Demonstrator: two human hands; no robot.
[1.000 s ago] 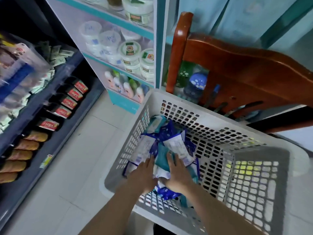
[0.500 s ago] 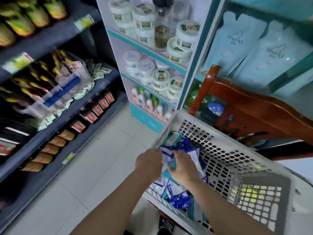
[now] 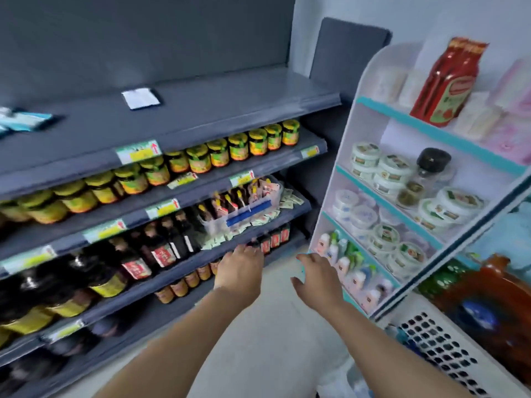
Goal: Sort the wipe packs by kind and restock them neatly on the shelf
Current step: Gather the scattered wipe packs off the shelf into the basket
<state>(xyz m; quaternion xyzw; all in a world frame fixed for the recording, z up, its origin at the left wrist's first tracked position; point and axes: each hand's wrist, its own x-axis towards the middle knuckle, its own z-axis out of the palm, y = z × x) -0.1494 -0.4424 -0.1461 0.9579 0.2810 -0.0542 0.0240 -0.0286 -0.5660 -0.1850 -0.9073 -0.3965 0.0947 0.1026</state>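
- Grey top shelf (image 3: pixel 230 110), toward 11 o'clock, is the restocking target. It carries one white wipe pack (image 3: pixel 140 98) lying flat near its middle and teal-and-white wipe packs (image 3: pixel 27 120) at its 9 o'clock end, the two kinds well apart.
- White perforated basket (image 3: pixel 439 349), at 4 o'clock, holds further blue packs (image 3: pixel 402 336), only partly in view.
- Left hand (image 3: pixel 240 265), near centre, reaches toward the lower shelves with its back to the camera. The fingers curl out of sight, so the state of its grip cannot be told.
- Right hand (image 3: pixel 316 272), just toward 3 o'clock of the left, shows a spread grip, with fingers fairly straight and the thumb held apart. No pack is visible in it, and blur hides the underside.
- Step in hand, as judged, is carrying packs to the shelf. Done well, each pack joins its own kind, laid flat, with edges squared to the shelf lip and labels outward.
- Jars (image 3: pixel 218 152) and dark bottles (image 3: pixel 172 239) below stand close to their shelf edges, so a rising arm should pass clear of them.
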